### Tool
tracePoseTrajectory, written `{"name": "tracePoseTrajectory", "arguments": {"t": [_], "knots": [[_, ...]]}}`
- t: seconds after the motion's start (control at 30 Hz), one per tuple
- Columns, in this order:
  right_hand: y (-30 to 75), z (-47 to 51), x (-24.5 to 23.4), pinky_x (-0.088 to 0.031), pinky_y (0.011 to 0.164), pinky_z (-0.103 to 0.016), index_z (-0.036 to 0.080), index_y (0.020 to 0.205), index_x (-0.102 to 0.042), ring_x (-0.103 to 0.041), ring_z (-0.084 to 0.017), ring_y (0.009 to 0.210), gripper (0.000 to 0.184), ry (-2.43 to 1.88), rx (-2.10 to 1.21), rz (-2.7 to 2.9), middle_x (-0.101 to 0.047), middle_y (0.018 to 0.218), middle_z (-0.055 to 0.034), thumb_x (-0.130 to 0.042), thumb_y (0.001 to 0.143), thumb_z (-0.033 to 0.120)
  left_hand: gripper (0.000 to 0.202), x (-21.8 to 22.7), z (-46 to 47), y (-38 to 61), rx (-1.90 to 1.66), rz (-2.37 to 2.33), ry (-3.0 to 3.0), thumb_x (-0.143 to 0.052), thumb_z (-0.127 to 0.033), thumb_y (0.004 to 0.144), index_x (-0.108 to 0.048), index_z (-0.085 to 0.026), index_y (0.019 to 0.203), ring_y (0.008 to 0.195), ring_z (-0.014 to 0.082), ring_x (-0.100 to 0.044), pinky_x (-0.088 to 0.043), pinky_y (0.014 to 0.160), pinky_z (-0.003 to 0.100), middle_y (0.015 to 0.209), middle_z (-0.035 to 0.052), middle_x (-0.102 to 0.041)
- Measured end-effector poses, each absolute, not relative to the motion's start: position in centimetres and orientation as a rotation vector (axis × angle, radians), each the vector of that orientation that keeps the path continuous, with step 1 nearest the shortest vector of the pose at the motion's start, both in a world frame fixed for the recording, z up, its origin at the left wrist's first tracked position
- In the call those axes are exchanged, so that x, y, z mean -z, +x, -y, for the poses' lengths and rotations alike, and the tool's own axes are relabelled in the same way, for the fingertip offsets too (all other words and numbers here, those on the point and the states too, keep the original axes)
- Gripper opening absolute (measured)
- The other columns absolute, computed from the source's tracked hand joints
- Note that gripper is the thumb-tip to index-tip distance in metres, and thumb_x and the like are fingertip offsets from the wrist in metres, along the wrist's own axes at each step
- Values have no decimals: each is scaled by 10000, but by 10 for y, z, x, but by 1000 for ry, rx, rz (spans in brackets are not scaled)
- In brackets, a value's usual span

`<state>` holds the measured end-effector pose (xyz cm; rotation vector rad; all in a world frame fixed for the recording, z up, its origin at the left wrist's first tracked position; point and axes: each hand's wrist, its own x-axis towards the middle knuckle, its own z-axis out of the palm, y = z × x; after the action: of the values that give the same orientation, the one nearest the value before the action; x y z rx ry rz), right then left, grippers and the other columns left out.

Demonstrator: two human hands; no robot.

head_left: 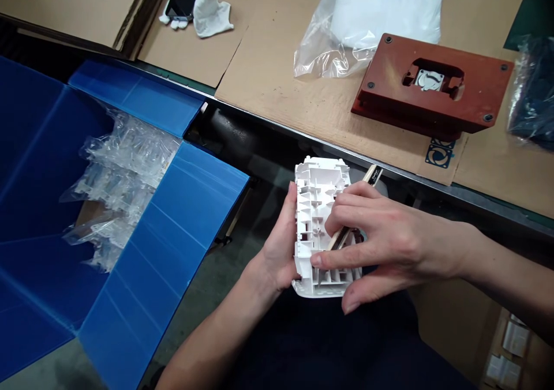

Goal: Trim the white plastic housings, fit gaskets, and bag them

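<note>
White molded plastic housing [322, 222], ribbed side up, long axis running away from the person, held just off the near worktop edge. Left to right: blue corrugated bin [164, 228] with bagged clear parts [121, 171]; left hand [279, 243], grip cradling the housing; right hand [389, 246], grip narrow on a thin wooden stick [371, 175], tip among the ribs; red-brown fixture block [389, 70] on cardboard-covered worktop [277, 98].

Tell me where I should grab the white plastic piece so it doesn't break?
Hold the white plastic piece by its long outer edge, coming from underneath, as the left hand does. Its open face is full of thin ribs and pockets that look easy to snap, so that edge, which looks smoother and sturdier, probably suits your palm and fingers best.
</note>
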<state>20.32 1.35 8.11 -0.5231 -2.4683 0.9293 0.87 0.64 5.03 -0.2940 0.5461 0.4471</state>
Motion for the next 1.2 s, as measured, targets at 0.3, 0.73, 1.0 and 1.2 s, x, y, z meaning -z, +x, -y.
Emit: {"name": "tracePoseTrajectory", "arguments": {"t": [0.3,0.73,1.0,1.2], "knots": [[208,-16,-74,-381,907,-406,215,1174,-743,-546,-190,886,376,-555,-1046,2369,-611,943,-72,-728,878,446,717,-43,-6,10,-475,-547,-232,-364,-684,957,-545,-156,1407,1150,322,-664,-492,1016,419,1233,128,-714],[212,4,-46,-375,867,-422,226,1264,-682,-543,-221,960,409,-923,-966,1801,-573,1025,-60,-764,864,241,772,-27,-3,-3,-650,-556,445,-784,-519,727,-571,-184,1390,1303,413,-541,-365,1133,532,1277,134,-690],[205,15,-18,-429,920,-384,363,1405,-571,-527,-226,1018,681,-1097,-1329,1464,-544,1110,-41,-814,779,477,933,-18,-4,5,-558,-726,622,-716,-728,695,-470,-275,1473,1400,401,-428,-368,1136,517,1447,141,-560],[200,11,-11,-474,951,-325,312,1391,-583,-562,-207,1039,635,-1216,-1445,1068,-574,1145,-44,-803,807,429,770,-27,-16,9,-580,-828,410,-875,-241,696,-539,-250,1388,1305,362,-558,-452,1085,490,1356,140,-640]]}}
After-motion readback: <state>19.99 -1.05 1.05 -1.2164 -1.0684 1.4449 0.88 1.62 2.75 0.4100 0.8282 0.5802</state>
